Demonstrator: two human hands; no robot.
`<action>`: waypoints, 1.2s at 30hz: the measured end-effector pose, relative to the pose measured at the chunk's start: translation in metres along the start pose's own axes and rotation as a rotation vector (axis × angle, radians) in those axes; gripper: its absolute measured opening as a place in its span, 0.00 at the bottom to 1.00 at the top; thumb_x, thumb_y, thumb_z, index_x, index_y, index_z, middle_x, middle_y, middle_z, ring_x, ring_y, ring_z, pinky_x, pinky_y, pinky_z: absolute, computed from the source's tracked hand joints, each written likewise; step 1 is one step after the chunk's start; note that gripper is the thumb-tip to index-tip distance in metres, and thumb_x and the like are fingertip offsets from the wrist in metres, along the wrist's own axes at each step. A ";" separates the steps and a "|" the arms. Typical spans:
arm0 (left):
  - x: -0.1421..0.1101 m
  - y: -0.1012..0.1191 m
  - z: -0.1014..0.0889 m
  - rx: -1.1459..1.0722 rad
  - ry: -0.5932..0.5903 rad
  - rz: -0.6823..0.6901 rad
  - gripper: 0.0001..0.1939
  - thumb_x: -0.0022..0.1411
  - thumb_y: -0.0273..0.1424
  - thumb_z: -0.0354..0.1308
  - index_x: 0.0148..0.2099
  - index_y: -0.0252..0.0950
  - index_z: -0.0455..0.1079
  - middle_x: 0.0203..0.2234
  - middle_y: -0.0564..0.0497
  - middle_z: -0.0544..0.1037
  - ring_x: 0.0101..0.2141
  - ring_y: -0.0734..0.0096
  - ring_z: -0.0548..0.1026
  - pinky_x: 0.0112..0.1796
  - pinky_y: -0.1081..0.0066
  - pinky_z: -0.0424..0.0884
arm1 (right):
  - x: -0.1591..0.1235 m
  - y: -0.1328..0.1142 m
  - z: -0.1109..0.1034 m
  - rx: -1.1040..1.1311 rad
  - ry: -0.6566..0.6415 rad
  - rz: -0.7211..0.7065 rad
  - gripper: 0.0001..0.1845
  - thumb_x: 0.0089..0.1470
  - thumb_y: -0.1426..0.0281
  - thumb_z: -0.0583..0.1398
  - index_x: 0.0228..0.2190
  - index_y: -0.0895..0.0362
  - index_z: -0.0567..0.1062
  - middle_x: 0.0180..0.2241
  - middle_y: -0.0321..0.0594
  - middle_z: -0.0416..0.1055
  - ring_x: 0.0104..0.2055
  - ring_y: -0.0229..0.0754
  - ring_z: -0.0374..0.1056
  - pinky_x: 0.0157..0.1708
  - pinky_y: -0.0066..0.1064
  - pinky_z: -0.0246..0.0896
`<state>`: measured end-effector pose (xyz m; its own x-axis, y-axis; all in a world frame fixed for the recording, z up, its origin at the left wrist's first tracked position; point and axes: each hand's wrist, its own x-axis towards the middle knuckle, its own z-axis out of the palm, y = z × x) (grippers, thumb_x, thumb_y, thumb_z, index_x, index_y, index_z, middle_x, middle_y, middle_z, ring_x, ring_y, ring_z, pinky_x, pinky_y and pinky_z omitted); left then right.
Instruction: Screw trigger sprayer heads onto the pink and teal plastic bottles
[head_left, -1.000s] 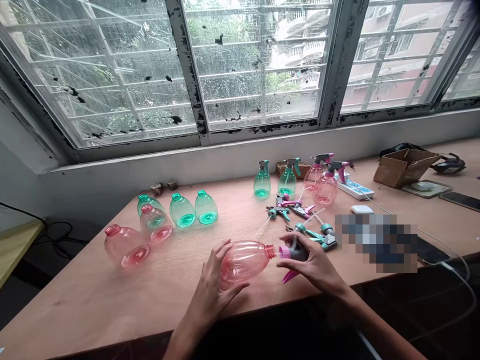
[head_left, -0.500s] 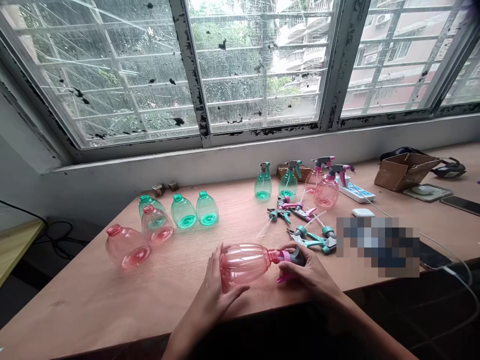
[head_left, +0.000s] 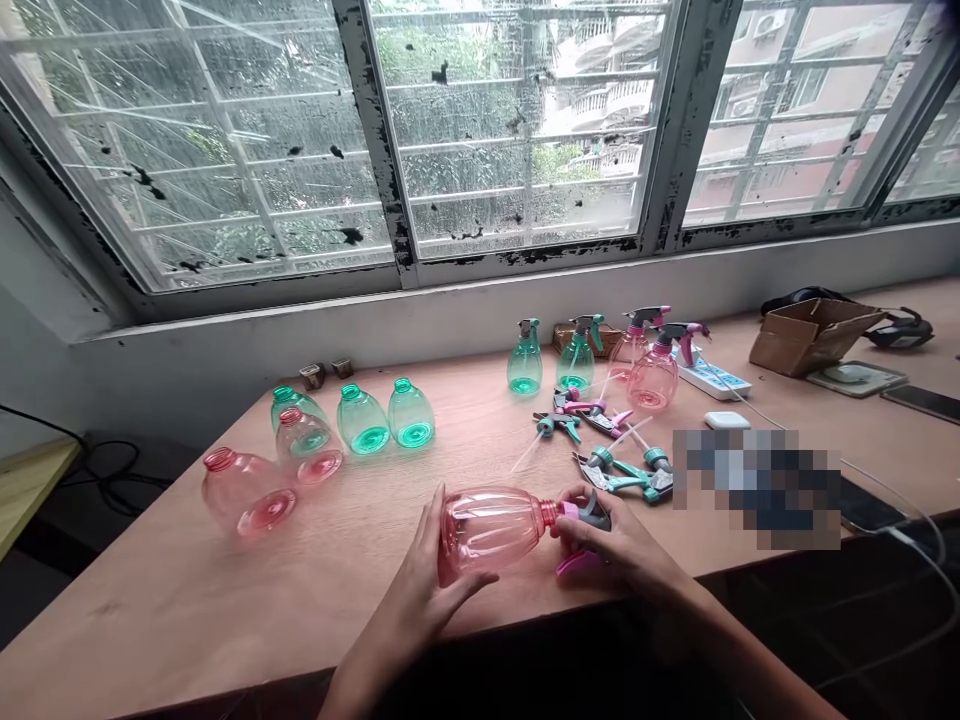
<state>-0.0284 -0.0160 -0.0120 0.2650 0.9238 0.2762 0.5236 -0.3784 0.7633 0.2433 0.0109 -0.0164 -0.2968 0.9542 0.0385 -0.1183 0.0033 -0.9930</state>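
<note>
Cupped grip: left hand (head_left: 433, 575) holds the sideways pink bottle (head_left: 491, 528); right pinches its sprayer head (head_left: 589, 515).

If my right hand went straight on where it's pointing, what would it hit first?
Probably the pink bottle, at its neck: your right hand points that way, with the spray head in its fingers. Exact depth is unclear.

No readable text here, folks
Closest thing to print is some tiny dark marks on pale patches, one on a grey and pink plastic spray head (head_left: 604, 424) lying right of centre on the table, another on a grey and teal plastic spray head (head_left: 594, 474) nearer the edge, but both are way too small to make out. Can't read any brand or number on the long white plastic power strip (head_left: 711, 378) at far right either.
</note>
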 end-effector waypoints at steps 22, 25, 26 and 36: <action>0.002 -0.004 0.000 0.038 -0.037 0.040 0.53 0.60 0.34 0.67 0.73 0.50 0.32 0.66 0.40 0.60 0.59 0.49 0.70 0.59 0.48 0.65 | -0.003 0.000 -0.003 -0.048 -0.099 0.005 0.19 0.51 0.58 0.69 0.36 0.58 0.73 0.29 0.35 0.75 0.30 0.39 0.71 0.32 0.29 0.68; 0.004 -0.006 -0.001 0.058 -0.017 0.057 0.51 0.59 0.34 0.67 0.73 0.50 0.38 0.67 0.41 0.60 0.63 0.47 0.65 0.60 0.48 0.65 | -0.002 0.001 -0.004 -0.071 -0.100 0.001 0.19 0.51 0.57 0.69 0.36 0.58 0.74 0.30 0.37 0.77 0.30 0.39 0.72 0.33 0.30 0.68; 0.004 -0.006 0.000 0.061 -0.014 0.058 0.50 0.59 0.33 0.67 0.73 0.50 0.39 0.67 0.41 0.59 0.64 0.47 0.63 0.60 0.48 0.63 | -0.002 0.001 -0.004 -0.076 -0.102 0.003 0.19 0.51 0.57 0.69 0.36 0.58 0.74 0.30 0.37 0.77 0.30 0.40 0.72 0.33 0.30 0.68; -0.001 0.004 -0.001 -0.027 -0.071 -0.017 0.53 0.62 0.34 0.65 0.72 0.55 0.29 0.68 0.44 0.57 0.63 0.46 0.64 0.59 0.46 0.65 | -0.004 -0.002 -0.004 -0.069 -0.129 0.028 0.18 0.51 0.57 0.69 0.34 0.58 0.73 0.28 0.35 0.76 0.30 0.38 0.70 0.32 0.28 0.66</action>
<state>-0.0274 -0.0185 -0.0086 0.3136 0.9232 0.2221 0.5063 -0.3605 0.7834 0.2483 0.0083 -0.0147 -0.4187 0.9079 0.0201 -0.0438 0.0019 -0.9990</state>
